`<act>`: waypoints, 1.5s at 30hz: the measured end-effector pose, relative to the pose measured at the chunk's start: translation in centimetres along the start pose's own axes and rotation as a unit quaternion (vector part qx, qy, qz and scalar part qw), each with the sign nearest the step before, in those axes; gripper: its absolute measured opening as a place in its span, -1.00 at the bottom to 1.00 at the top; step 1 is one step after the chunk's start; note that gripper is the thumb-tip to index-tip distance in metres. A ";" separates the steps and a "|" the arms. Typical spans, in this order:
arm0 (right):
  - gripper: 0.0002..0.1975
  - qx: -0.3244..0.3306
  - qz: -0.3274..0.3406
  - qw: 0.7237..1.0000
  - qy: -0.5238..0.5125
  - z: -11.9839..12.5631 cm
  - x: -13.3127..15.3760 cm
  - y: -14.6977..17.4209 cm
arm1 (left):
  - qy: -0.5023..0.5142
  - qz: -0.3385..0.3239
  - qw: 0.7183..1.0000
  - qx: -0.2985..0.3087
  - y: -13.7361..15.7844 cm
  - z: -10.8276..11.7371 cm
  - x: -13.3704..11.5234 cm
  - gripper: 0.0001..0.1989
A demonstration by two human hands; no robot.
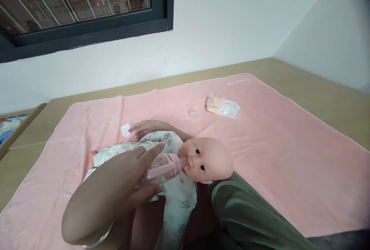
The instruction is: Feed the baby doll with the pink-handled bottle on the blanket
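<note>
Dark-framed window (83,7) in white wall (225,22)

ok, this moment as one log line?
doll: face up | left hand: grip on bottle, nipple at doll's mouth | right hand: along doll's far side, next to white square

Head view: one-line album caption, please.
Left hand holding a pink-handled bottle at the mouth of a baby doll; right hand at its far side.

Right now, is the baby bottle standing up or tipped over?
Tipped: the left hand holds the bottle sideways, its teat at the doll's mouth.
</note>
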State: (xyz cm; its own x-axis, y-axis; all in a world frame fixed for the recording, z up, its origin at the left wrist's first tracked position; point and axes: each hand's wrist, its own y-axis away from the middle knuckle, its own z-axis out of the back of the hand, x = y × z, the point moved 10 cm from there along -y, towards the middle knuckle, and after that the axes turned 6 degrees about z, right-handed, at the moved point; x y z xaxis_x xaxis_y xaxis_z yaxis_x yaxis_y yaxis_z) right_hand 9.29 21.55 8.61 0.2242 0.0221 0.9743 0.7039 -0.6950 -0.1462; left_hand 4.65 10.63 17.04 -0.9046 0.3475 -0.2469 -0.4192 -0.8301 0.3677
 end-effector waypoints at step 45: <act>-0.57 -0.017 0.122 0.992 0.040 -0.5 1.8 1.6 | -0.018 -0.003 1.000 0.008 -0.2 -0.5 0.1 -0.30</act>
State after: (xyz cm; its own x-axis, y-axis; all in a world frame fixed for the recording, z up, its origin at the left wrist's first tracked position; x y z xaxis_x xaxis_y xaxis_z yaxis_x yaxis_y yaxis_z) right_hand 10.45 20.12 10.18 0.3311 -0.2057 0.9209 0.6115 -0.6966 -0.3754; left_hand 4.69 10.56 16.48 -0.9037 0.3686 -0.2180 -0.4265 -0.8205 0.3807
